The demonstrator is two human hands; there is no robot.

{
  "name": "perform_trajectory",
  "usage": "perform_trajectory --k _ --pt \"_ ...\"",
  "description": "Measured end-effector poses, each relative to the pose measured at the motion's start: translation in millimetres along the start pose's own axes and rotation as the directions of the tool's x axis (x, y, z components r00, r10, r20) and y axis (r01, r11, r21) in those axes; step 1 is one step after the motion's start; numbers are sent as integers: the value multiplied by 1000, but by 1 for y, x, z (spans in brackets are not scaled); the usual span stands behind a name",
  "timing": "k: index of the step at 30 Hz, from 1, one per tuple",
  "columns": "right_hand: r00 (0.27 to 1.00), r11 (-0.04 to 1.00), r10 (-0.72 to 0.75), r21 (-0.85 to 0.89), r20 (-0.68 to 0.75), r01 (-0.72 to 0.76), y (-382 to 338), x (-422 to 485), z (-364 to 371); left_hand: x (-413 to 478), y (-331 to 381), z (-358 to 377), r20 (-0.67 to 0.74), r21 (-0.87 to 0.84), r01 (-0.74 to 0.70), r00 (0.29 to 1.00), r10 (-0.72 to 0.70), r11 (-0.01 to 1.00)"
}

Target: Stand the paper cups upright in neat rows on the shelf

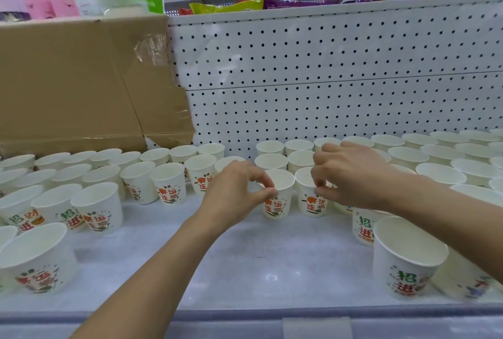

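Left hand (234,191) pinches the rim of an upright paper cup (280,204) mid-shelf. The right hand (351,175) pinches the rim of the neighbouring cup (309,204), just beside it. More cups (168,183) crowd behind and toward both side edges of the shelf (245,257). A nearer cup (408,257) stands at the front right corner. Cardboard box (81,80) sits back left and the pegboard (326,66) is behind.

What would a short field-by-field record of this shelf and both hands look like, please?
Surface: white shelf, white perforated back panel
Left hand: pinches rim of white printed paper cup
Right hand: pinches rim of neighbouring white printed cup
Held cups: upright, side by side
Other paper cups: upright, in rows on both sides and behind
Back left: brown cardboard box
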State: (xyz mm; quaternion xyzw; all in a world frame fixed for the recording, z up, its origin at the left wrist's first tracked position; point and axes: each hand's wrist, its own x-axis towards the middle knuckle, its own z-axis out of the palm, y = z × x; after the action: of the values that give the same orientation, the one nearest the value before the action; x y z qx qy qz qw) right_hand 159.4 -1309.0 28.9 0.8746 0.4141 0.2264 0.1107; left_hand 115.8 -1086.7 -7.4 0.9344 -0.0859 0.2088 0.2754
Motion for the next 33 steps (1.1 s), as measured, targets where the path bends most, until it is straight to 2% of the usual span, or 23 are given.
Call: perform_trajectory --k 3,6,9,12,14,17,19,23,28,30,33 --pt "999 999 34 20 12 -34 1 -2 -2 -2 -3 -4 -24 -48 -17 1000 16 999" --pt "996 995 54 83 -74 -47 -6 6 -11 -2 -23 -24 -190 -89 -7 982 -10 996" --pt "994 983 59 177 -90 -43 -18 32 -17 -1 -55 -48 -292 44 70 955 -54 997" --pt "995 978 42 205 -89 -23 -36 73 -13 5 -78 -59 -208 339 142 975 -73 930" --pt "998 983 31 182 -49 -21 -49 101 -5 11 -86 -59 -114 500 127 990 -80 857" --pt "999 994 7 109 35 -11 -67 134 10 18 -91 -57 -39 620 71 997 -60 781" --pt "999 998 -27 54 41 25 -77 145 17 21 -93 -59 -37 652 37 999 -17 758" --pt "1000 996 -23 86 -18 24 -82 147 13 13 -92 -72 -144 613 31 987 74 789" --pt "979 964 56 265 -196 -2 -68 100 -38 -22 -71 -93 -346 459 -81 901 262 885" --pt "966 941 103 339 -235 -18 -59 71 -54 -33 -56 -94 -344 394 -159 888 305 905" --pt "959 915 179 395 -218 -81 -50 27 -68 -45 -31 -86 -296 259 -281 887 353 924"
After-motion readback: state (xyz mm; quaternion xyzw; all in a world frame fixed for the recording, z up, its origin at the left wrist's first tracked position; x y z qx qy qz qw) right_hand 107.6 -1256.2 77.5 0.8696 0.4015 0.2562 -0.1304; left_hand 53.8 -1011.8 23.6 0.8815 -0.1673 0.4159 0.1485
